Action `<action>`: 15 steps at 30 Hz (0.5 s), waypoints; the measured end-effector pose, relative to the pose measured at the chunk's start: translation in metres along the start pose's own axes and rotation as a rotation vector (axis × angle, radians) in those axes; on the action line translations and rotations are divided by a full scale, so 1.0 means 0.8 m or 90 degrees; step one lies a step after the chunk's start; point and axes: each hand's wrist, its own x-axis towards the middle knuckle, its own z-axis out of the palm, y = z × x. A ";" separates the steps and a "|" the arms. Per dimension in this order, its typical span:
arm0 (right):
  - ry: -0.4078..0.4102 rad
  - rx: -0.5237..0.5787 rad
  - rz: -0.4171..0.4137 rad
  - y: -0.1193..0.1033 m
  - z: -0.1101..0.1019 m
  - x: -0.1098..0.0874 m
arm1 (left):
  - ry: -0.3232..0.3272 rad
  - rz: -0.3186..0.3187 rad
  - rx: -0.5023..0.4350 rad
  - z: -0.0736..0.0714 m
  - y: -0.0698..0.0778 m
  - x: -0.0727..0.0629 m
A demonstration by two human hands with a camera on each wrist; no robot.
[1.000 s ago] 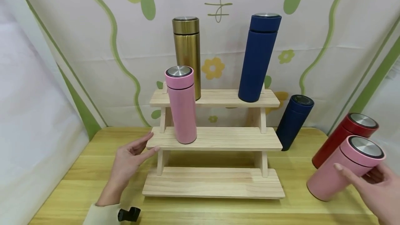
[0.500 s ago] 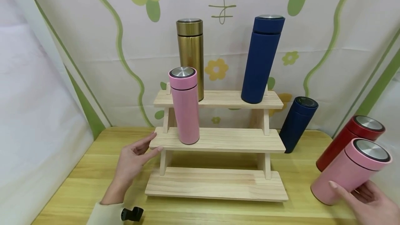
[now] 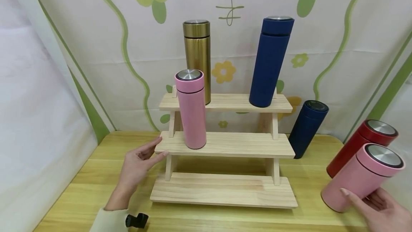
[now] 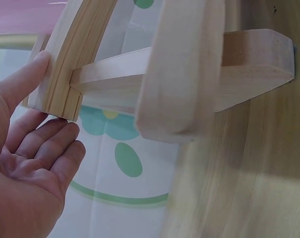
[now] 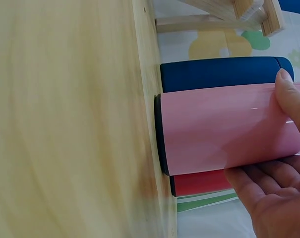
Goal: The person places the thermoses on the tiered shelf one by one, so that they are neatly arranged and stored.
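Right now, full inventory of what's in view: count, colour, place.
Table: 1, yellowish wood, across the bottom
Stand: 1, pale wood, on the table
Gold bottle: 1, gold, stand top, left
Upper blue bottle: 1, blue, stand top, right
Upper pink bottle: 1, pink, stand middle, left
Lower blue bottle: 1, dark blue, right of the stand
Red bottle: 1, red, far right
Held pink bottle: 1, pink, before the red bottle
Printed cloth: at least 1, white with flowers, behind
Sleeve: 1, cream, bottom left
Black device: 1, black, beside the sleeve
Left hand: 1, on the stand's left end
Right hand: 1, holding the lower pink bottle
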 end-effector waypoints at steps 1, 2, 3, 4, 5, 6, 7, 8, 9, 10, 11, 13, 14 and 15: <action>0.000 -0.001 0.001 0.000 0.000 0.000 | 0.001 -0.003 0.001 0.000 0.000 0.000; 0.001 -0.002 0.002 0.000 0.001 0.000 | 0.002 -0.006 0.002 0.000 0.000 0.000; 0.001 -0.003 0.003 0.000 0.001 0.000 | 0.003 -0.007 0.003 -0.001 -0.001 0.000; 0.002 -0.002 0.004 0.000 0.002 0.001 | 0.003 -0.007 0.003 -0.001 -0.001 0.000; 0.002 0.000 0.004 0.000 0.002 0.001 | 0.003 -0.007 0.003 -0.001 -0.001 0.000; 0.001 0.002 0.004 0.001 0.003 0.001 | 0.003 -0.006 0.005 -0.001 -0.002 0.000; -0.001 0.003 0.004 0.001 0.004 0.002 | 0.003 -0.003 0.005 -0.001 -0.002 0.000; -0.003 0.004 0.006 0.002 0.004 0.003 | 0.002 -0.001 0.004 0.000 -0.002 0.000; -0.005 0.004 0.008 0.003 0.005 0.003 | 0.002 0.001 0.005 0.000 -0.002 0.000; -0.009 0.006 0.010 0.003 0.005 0.004 | 0.001 0.002 0.004 0.000 -0.002 0.000; -0.012 0.004 0.012 0.004 0.005 0.005 | 0.000 0.002 0.004 -0.001 -0.002 0.000; -0.011 -0.004 0.015 0.004 0.005 0.007 | 0.000 0.000 0.007 -0.001 -0.002 0.000; -0.010 -0.010 0.015 0.005 0.005 0.008 | -0.001 -0.002 0.008 -0.001 -0.002 0.000; -0.008 -0.015 0.014 0.005 0.005 0.009 | -0.002 -0.003 0.009 -0.001 -0.002 0.000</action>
